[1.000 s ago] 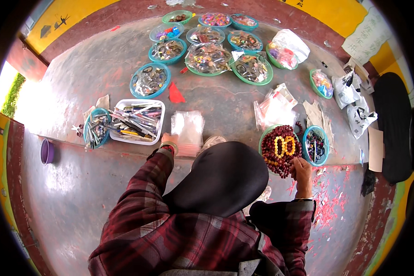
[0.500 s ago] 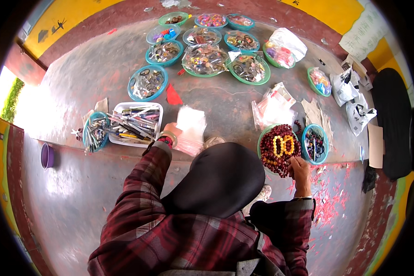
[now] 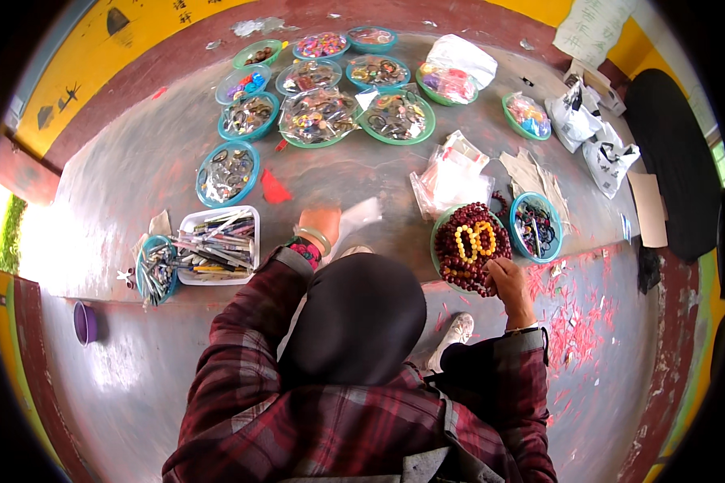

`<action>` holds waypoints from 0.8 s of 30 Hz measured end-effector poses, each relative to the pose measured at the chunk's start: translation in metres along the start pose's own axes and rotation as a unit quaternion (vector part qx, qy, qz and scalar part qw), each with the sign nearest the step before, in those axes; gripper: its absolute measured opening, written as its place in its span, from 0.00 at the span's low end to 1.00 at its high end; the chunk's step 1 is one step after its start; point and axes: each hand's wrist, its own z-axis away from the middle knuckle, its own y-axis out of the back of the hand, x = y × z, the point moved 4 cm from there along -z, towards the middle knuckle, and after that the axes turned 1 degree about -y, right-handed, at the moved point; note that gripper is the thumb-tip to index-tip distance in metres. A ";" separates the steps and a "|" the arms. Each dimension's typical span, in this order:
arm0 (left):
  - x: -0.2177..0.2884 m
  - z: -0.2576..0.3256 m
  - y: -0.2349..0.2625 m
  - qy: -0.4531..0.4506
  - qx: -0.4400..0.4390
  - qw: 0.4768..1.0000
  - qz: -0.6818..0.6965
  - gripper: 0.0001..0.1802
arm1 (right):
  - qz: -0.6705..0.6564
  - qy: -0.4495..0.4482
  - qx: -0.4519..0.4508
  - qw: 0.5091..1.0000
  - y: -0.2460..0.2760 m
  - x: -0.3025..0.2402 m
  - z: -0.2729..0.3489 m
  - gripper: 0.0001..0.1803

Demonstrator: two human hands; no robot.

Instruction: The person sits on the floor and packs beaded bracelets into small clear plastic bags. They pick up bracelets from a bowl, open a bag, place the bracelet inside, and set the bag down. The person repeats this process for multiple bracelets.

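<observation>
My left hand point(image 3: 321, 221), wearing a bangle at the wrist, grips some clear plastic bags point(image 3: 360, 216) that are smeared by motion. My right hand point(image 3: 509, 283) is at the near right rim of a green bowl point(image 3: 436, 256) heaped with dark red bead bracelets point(image 3: 463, 221). Its fingers are closed on the edge of the beads, and the exact piece between them is partly hidden. On top of the dark beads lie yellow bead bracelets point(image 3: 475, 241).
Left of my left hand stand a white tray point(image 3: 257, 241) of pens and a blue basket point(image 3: 140, 274) of pens. A blue bowl point(image 3: 559, 241) of dark items adjoins the beads. Plastic bags point(image 3: 451, 181) lie beyond. Several filled bowls point(image 3: 432, 129) stand farther back.
My left hand has raised the plastic bags off the ledge, and they now stick out to its right. My right hand stays at the bead bowl. The whole view has shifted.
</observation>
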 end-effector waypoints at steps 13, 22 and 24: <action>-0.033 -0.010 -0.059 0.080 -0.122 0.983 0.111 0.12 | 0.010 0.023 -0.010 1.000 -0.003 0.004 -0.005 0.15; 0.003 -0.037 -0.015 0.200 -0.202 0.445 0.850 0.13 | -0.065 0.014 -0.090 0.994 -0.027 -0.012 -0.009 0.17; 0.025 -0.046 -0.011 0.163 -0.246 0.430 0.853 0.15 | -0.160 0.000 -0.098 0.982 -0.033 -0.012 -0.008 0.21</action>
